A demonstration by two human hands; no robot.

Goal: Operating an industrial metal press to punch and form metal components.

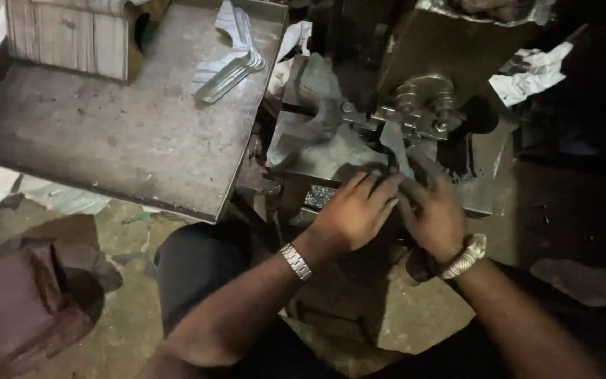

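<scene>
A stack of metal strips [229, 67] is laid on the tabletop [120, 133], left of the press machine [387, 105]; a box [71, 35] is set farther left.

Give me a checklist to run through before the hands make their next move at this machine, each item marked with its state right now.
1. Both hands on the work: left hand and right hand lie side by side on the machine bed. Ok.
2. Fingers away from the metal fittings: fingertips sit just below them. Not ok.
3. Piece seated under the hands: hidden by the fingers. Cannot tell.
4. Stack of cut metal strips lying on the side tray, apart from the hands. Ok.
5. Wrist bands clear of the machine: watch and bracelet hang back from it. Ok.
</scene>
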